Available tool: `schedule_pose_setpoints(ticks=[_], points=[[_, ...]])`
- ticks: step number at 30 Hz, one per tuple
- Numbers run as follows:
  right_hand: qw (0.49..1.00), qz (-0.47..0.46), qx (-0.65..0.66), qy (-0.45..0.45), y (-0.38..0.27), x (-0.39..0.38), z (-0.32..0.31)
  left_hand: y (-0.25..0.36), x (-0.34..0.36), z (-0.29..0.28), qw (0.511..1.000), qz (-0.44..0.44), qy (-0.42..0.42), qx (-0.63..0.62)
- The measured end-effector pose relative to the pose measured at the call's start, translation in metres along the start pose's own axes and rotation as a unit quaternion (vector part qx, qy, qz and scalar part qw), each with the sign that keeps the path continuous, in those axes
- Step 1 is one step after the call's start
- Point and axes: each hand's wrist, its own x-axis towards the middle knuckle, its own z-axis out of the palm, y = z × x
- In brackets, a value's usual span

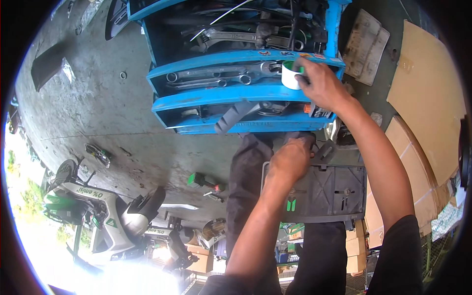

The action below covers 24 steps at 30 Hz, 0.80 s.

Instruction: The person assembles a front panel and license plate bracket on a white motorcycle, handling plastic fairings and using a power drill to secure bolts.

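Observation:
My right hand (322, 83) is at the middle shelf of a blue tool rack (211, 105), fingers closed at the rim of a small white round container (291, 81) with a green inside. Some fingertips are hidden inside it or behind the rim. Lower down, my left hand (292, 160) is closed in a fist by a dark grey part at the top of a black plastic panel (327, 191); what its fingers hold is hidden. Several wrenches (211, 73) lie on the shelf left of the container.
A grey plastic part (236, 117) sticks out over the rack's lowest shelf. Left on the floor are a green and black power tool (201, 181) and a white and green motorbike (105, 211). Cardboard sheets (425, 83) lie at the right, beside a dirty flat plate (366, 46).

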Motion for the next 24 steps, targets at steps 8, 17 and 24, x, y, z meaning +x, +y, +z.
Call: schedule_pose_setpoints(ticks=[8,17,24], points=[[0.989,0.042,0.136,0.042,0.037,-0.063,-0.029,-0.005,0.007,0.005,0.999,-0.044,-0.007,0.005],[0.903,0.217,0.342,0.146,0.030,-0.090,-0.041,0.002,0.009,-0.007,0.999,-0.045,-0.029,-0.007],[0.982,0.120,0.148,0.010,-0.028,-0.056,-0.015,0.004,0.005,-0.015,1.000,-0.001,0.010,-0.010]])
